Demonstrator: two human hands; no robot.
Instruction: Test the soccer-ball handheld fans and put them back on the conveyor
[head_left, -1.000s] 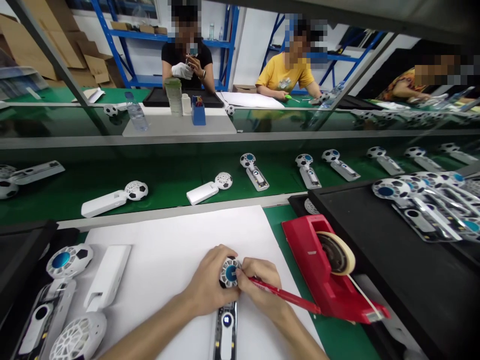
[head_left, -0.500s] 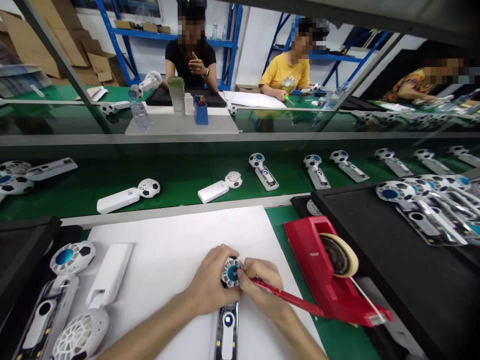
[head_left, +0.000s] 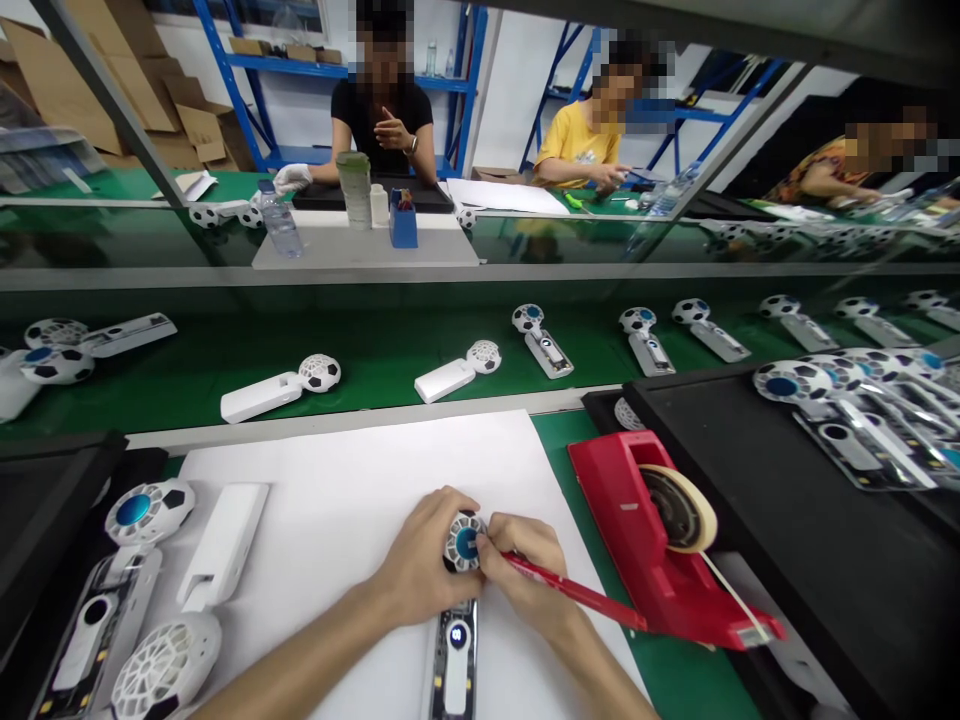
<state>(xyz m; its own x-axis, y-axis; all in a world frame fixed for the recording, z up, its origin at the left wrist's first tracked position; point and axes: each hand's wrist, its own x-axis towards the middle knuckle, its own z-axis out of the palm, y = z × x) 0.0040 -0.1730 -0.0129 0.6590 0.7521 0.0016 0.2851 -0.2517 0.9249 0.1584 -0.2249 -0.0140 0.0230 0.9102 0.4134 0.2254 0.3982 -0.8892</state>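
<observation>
A handheld fan (head_left: 457,660) with a football-patterned round head lies on the white paper (head_left: 337,480), its lit display facing up. My left hand (head_left: 424,560) is closed around the fan's head, thumb and fingers on either side. In my right hand (head_left: 525,570) is a red pen (head_left: 574,592), gripped near its tip. The tip meets the blue centre of the fan head, though my fingertips partly hide it. To my left lie a fan with its inside exposed (head_left: 97,630) and a white closed fan (head_left: 225,545).
A red tape dispenser (head_left: 622,500) stands right of the paper. Beyond it a black tray (head_left: 735,520) holds several fans. More fans, one white (head_left: 442,382), lie along the green conveyor belt (head_left: 360,345). Co-workers sit across the line, one in a yellow shirt (head_left: 559,140).
Fans on the belt have shifted right. My hands, the fan and the pen stay nearly in place. Across the line, a gloved hand has lowered a fan beside the bottle.
</observation>
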